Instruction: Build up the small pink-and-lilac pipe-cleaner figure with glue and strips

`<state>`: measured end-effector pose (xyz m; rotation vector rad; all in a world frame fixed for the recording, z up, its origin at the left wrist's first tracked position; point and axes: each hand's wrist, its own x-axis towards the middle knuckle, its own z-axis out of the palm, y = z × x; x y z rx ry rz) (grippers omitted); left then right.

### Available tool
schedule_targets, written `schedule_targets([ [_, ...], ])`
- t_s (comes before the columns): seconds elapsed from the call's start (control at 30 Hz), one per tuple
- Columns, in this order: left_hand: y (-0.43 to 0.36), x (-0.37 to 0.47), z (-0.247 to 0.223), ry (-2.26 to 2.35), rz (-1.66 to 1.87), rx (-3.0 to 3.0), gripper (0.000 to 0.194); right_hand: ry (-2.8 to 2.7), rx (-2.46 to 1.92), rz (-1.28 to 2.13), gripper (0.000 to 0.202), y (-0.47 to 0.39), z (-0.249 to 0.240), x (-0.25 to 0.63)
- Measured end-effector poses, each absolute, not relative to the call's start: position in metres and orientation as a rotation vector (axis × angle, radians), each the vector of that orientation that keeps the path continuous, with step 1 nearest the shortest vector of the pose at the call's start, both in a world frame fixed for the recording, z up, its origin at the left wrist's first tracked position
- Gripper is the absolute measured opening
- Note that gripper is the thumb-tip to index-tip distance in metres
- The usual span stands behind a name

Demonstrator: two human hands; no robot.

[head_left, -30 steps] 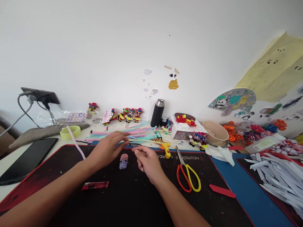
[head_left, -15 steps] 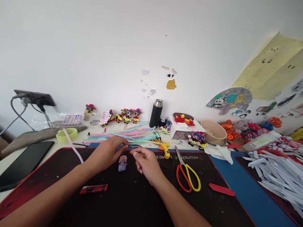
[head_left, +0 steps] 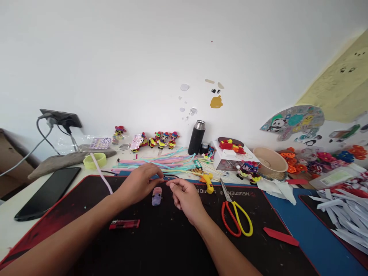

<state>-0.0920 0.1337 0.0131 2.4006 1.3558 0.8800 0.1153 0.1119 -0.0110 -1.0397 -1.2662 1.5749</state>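
Fingertips of my left hand (head_left: 146, 181) are pinched together above the dark mat. Close to its right, my right hand (head_left: 184, 194) pinches too, thumb against bent fingers. Whatever lies between the fingertips is too small to make out. Just below the gap between the hands lies a small fuzzy pink-and-purple piece (head_left: 156, 196), touched by neither. A lilac pipe cleaner (head_left: 101, 173) slants down behind my left forearm. Below my left hand rests a red utility knife (head_left: 124, 224). Scissors (head_left: 233, 211) with one red and one yellow handle lie open, right of my right hand.
A yellow glue gun (head_left: 209, 183) and pastel pipe cleaners (head_left: 161, 163) lie behind the hands. A black flask (head_left: 197, 138) stands near the wall. The phone (head_left: 47, 193) is at left; white strips (head_left: 342, 211) pile at right, beyond a red strip (head_left: 281, 237).
The view has turned slightly left, so everything sits farther right in the picture. Both hands keep their pinched pose close together over the mat.
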Motion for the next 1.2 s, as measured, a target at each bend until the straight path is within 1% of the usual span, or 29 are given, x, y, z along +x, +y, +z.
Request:
schedule_targets([
  [0.17,0.134,-0.092,0.013,1.334,0.876,2.437,0.013,-1.249,-1.025,1.588,0.036,0.113,-0.014,0.115],
  [0.5,0.137,-0.094,0.009,1.316,0.868,2.462,0.025,-1.26,-0.992,1.595,0.033,0.113,-0.015,0.114],
  [0.63,0.137,-0.093,0.013,1.358,0.99,2.425,0.03,-1.245,-0.996,1.599,0.032,0.113,-0.015,0.113],
  [1.03,0.136,-0.093,0.016,1.303,1.137,2.465,0.03,-1.232,-0.997,1.6,0.028,0.113,-0.016,0.11],
  [1.2,0.129,-0.09,0.023,1.38,1.058,2.408,0.037,-1.256,-1.02,1.591,0.03,0.112,-0.017,0.109],
])
